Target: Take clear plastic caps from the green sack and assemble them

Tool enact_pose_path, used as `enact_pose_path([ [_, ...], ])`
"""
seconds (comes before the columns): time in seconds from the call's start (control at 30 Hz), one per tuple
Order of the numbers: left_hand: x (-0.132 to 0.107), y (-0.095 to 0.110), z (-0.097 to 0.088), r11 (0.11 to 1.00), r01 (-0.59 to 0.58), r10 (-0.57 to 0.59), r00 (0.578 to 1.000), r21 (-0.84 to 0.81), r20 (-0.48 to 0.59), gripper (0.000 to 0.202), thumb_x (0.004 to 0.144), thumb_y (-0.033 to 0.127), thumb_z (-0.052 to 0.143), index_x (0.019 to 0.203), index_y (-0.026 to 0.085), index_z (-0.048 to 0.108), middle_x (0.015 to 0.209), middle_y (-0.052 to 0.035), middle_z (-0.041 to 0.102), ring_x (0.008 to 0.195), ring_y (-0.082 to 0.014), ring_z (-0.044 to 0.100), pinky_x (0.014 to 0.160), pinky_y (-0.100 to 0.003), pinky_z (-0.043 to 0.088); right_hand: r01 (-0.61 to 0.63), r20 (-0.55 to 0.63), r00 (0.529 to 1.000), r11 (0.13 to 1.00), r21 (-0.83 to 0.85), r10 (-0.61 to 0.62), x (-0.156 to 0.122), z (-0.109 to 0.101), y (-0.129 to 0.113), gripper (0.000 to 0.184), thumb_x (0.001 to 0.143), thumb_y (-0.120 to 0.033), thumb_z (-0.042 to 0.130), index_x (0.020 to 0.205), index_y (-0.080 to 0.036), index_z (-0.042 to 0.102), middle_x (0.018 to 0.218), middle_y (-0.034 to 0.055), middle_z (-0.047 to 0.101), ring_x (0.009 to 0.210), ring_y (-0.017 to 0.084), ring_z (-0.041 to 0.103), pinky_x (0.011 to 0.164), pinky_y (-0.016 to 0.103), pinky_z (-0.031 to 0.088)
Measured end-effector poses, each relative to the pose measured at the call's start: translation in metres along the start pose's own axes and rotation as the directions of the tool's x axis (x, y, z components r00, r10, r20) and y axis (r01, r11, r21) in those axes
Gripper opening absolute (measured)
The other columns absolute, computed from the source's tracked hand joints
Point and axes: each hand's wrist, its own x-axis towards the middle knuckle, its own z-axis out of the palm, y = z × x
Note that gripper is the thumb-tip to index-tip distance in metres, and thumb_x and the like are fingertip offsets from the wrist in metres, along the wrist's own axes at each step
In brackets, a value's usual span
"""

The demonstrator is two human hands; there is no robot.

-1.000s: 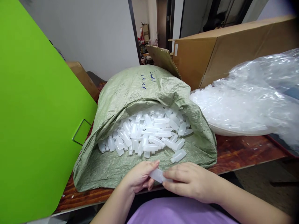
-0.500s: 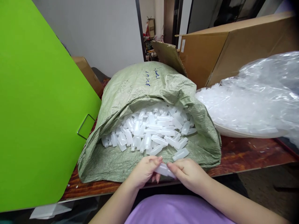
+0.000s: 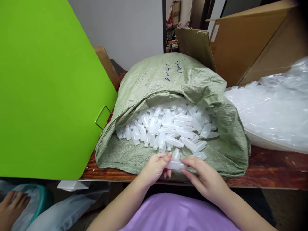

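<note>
In front of my body, my left hand (image 3: 157,166) is closed on the left end of a small translucent white plastic bottle (image 3: 176,165), which lies sideways. The thumb and fingertips of my right hand (image 3: 201,173) are around the bottle's right end. Just behind it, more small white bottles (image 3: 166,128) lie in a loose heap inside the mouth of a pale green woven sack (image 3: 149,86). One bottle (image 3: 200,156) rests on the sack's lower lip beside my right fingers.
A bright green board (image 3: 53,89) with a wire handle stands at the left. On the right are a plastic-covered tub of white pieces (image 3: 274,115) and a cardboard box (image 3: 247,41). At lower left, another person's hand (image 3: 14,205) is at a teal basin (image 3: 43,200).
The view has swung left and down, bringing the teal basin into sight. The held bottle has turned from slanted to nearly level, and my right fingers have spread around its end.
</note>
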Motion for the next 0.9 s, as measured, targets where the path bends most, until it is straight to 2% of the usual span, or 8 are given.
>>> enact_pose_path([
  [0.07, -0.001, 0.003, 0.001, 1.000, 0.008, -0.008, 1.000, -0.002, 0.026, 0.053, 0.075, 0.065, 0.059, 0.074, 0.012, 0.058, 0.044, 0.0018, 0.052, 0.037, -0.0076, 0.043, 0.039, -0.018, 0.031, -0.111, 0.039, 0.993, 0.993, 0.030, 0.110, 0.000, 0.000, 0.000, 0.028, 0.093, -0.037, 0.041, 0.098, -0.020, 0.062, 0.071, 0.0020, 0.066, 0.064, 0.013, 0.064, 0.060, 0.023, 0.053],
  [0.13, -0.002, 0.005, 0.002, 1.000, 0.016, -0.016, 0.999, 0.001, 0.038, 0.054, 0.074, 0.066, 0.059, 0.074, 0.012, 0.058, 0.045, 0.0015, 0.053, 0.036, -0.0075, 0.042, 0.039, -0.019, 0.031, -0.149, 0.005, 0.989, 0.988, 0.028, 0.149, 0.000, 0.001, 0.001, 0.029, 0.093, -0.038, 0.040, 0.098, -0.018, 0.061, 0.069, 0.0015, 0.065, 0.060, 0.013, 0.062, 0.055, 0.021, 0.051],
  [0.23, -0.002, 0.007, 0.004, 1.000, 0.019, -0.019, 0.999, 0.000, 0.035, 0.054, 0.076, 0.066, 0.057, 0.069, 0.013, 0.056, 0.042, 0.0027, 0.050, 0.034, -0.0067, 0.039, 0.037, -0.019, 0.029, 0.101, -0.090, 0.990, 0.992, -0.075, -0.108, -0.001, 0.002, 0.002, 0.025, 0.087, -0.032, 0.054, 0.110, -0.021, 0.057, 0.097, 0.0054, 0.068, 0.086, 0.016, 0.065, 0.074, 0.024, 0.053],
  [0.33, -0.003, 0.007, 0.006, 1.000, 0.012, -0.010, 0.999, -0.029, 0.053, 0.051, 0.078, 0.063, 0.056, 0.065, 0.013, 0.054, 0.038, 0.0043, 0.045, 0.032, -0.0061, 0.035, 0.036, -0.019, 0.026, 0.232, -0.092, 0.966, 0.967, -0.105, -0.242, -0.002, 0.003, 0.002, 0.024, 0.086, -0.023, 0.056, 0.110, -0.024, 0.056, 0.094, 0.0029, 0.068, 0.084, 0.013, 0.065, 0.076, 0.021, 0.052],
  [0.57, -0.014, 0.006, 0.009, 0.986, -0.126, 0.139, 0.983, 0.105, -0.122, 0.051, 0.073, 0.063, 0.062, 0.072, 0.012, 0.059, 0.043, 0.0042, 0.044, 0.039, -0.0070, 0.038, 0.041, -0.020, 0.029, -0.172, -0.022, 0.983, 0.948, 0.267, 0.184, 0.001, 0.014, 0.001, 0.024, 0.084, -0.039, 0.057, 0.098, -0.019, 0.060, 0.074, 0.0022, 0.064, 0.064, 0.012, 0.060, 0.058, 0.021, 0.050],
  [0.67, -0.018, 0.008, 0.006, 0.972, -0.124, 0.152, 0.980, 0.201, -0.131, 0.053, 0.070, 0.066, 0.063, 0.074, 0.012, 0.059, 0.045, 0.0033, 0.045, 0.041, -0.0083, 0.041, 0.042, -0.020, 0.032, -0.227, 0.025, 0.972, 0.899, 0.375, 0.235, 0.002, 0.023, -0.003, 0.028, 0.083, -0.043, 0.058, 0.094, -0.018, 0.059, 0.071, 0.0021, 0.061, 0.064, 0.013, 0.058, 0.059, 0.023, 0.051],
  [0.8, -0.029, 0.013, -0.021, 0.960, -0.021, 0.025, 1.000, 0.279, -0.009, 0.048, 0.076, 0.061, 0.059, 0.077, 0.013, 0.060, 0.049, 0.0022, 0.049, 0.043, -0.0088, 0.044, 0.045, -0.019, 0.034, -0.095, 0.109, 0.992, 0.953, 0.286, 0.066, 0.002, 0.019, -0.004, 0.036, 0.083, -0.042, 0.057, 0.112, -0.020, 0.054, 0.087, 0.0051, 0.064, 0.077, 0.015, 0.062, 0.071, 0.028, 0.053],
  [0.9, -0.054, 0.015, -0.065, 0.924, 0.106, -0.127, 0.991, 0.368, 0.034, 0.047, 0.077, 0.060, 0.060, 0.077, 0.014, 0.061, 0.053, 0.0005, 0.053, 0.044, -0.0094, 0.046, 0.044, -0.019, 0.033, -0.117, 0.025, 0.993, 0.992, 0.040, 0.116, 0.003, -0.005, 0.009, 0.041, 0.086, -0.042, 0.052, 0.119, -0.020, 0.050, 0.094, 0.0078, 0.065, 0.083, 0.018, 0.063, 0.075, 0.031, 0.052],
])
